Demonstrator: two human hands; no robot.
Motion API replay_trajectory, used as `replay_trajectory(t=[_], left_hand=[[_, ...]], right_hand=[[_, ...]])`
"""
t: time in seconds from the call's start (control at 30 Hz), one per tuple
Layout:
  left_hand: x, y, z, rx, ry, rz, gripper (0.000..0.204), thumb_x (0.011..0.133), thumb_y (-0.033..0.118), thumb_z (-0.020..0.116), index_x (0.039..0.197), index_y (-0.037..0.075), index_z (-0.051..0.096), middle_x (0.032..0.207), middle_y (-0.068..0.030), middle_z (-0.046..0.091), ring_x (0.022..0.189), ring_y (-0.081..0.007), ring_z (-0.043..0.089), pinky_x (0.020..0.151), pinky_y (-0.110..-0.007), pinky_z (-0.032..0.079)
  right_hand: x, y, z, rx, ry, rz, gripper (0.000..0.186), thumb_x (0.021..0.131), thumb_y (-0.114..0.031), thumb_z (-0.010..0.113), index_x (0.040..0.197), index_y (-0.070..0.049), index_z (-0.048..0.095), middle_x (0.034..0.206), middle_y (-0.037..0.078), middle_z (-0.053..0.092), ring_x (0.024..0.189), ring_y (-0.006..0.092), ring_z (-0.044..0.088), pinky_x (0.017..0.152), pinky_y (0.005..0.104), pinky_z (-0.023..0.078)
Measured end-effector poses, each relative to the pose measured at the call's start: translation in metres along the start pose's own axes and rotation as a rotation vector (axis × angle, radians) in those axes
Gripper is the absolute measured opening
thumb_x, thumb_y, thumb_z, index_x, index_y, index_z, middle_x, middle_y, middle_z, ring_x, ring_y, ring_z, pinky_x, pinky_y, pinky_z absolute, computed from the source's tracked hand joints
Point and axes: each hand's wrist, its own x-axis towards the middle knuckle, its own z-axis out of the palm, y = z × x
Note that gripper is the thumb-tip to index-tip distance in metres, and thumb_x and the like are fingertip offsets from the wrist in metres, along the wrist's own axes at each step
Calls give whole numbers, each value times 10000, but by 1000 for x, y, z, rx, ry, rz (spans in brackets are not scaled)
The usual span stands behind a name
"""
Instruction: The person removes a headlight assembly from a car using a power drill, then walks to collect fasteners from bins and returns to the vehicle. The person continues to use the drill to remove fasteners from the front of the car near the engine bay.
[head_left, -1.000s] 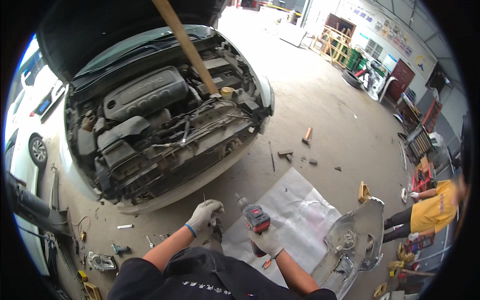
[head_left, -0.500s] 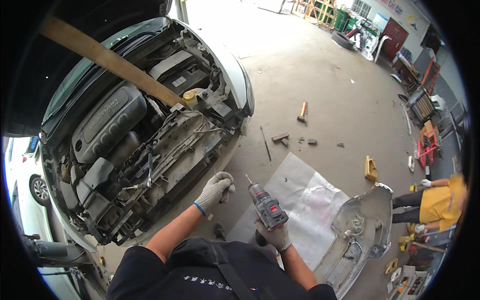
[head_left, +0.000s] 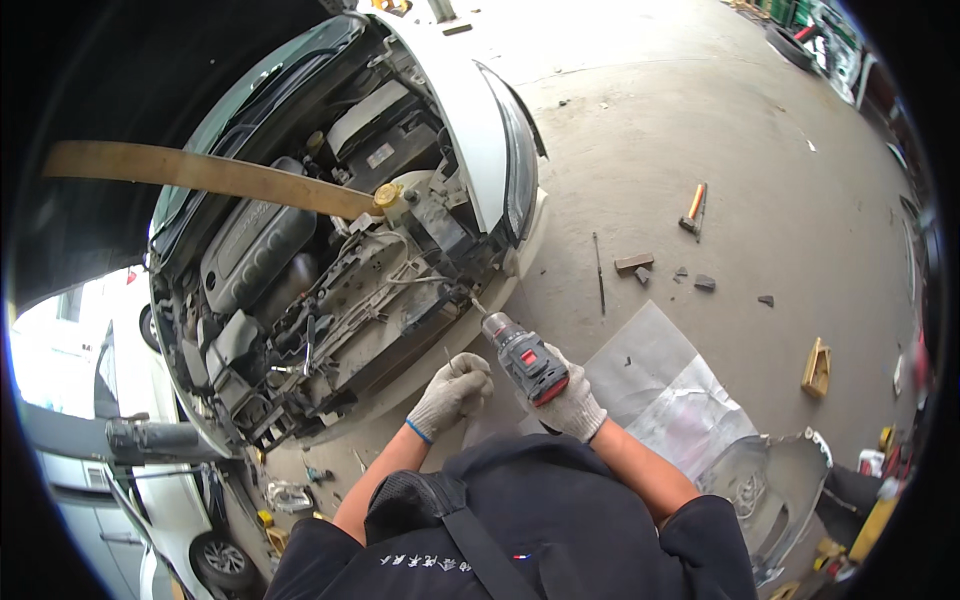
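Observation:
My right hand (head_left: 572,405), in a grey-white work glove, grips a black and red cordless drill (head_left: 527,362). A bit (head_left: 477,304) sticks out of its chuck toward the front of the car. Just to the left, my left hand (head_left: 450,395) is closed in a matching glove with a blue cuff. A thin, short rod (head_left: 448,354) juts up from its fingers; its kind is too small to make out. Beyond both hands lies the open engine bay (head_left: 350,330) of a pale car, its front bumper off. The drill's tip is near the bay's front right corner.
A wooden prop (head_left: 210,172) slants over the engine. On the floor lie a hammer (head_left: 693,212), a thin rod (head_left: 600,272), a block (head_left: 634,261) and dark fragments. A plastic sheet (head_left: 650,350) and a removed bumper (head_left: 770,500) are at my right, near a yellow holder (head_left: 816,368).
My view has shifted toward the car's right front corner. The drill has come up and closer to the car, and both hands have moved nearer its front. Each hand keeps its hold.

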Motion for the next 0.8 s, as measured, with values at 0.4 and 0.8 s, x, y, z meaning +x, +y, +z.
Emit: replay_trajectory(t=[0.4, 0.8], left_hand=[[71, -6, 5, -146, 142, -146, 303, 963, 109, 590, 1236, -9, 532, 1002, -108, 709, 473, -39, 460, 437, -199, 462], [118, -1, -3, -328, 302, -74, 119, 963, 80, 510, 1045, 35, 583, 871, -85, 705, 434, -61, 393, 408, -247, 384]], right_hand=[[38, 42, -42, -55, -228, 12, 642, 767, -228, 793, 1330, -89, 515, 1137, 131, 684, 979, 327, 687, 835, 377, 570], [38, 57, -52, -45, -284, 39, 715, 732, -300, 814, 1333, -64, 506, 1149, 164, 670, 977, 360, 680, 835, 419, 568]])
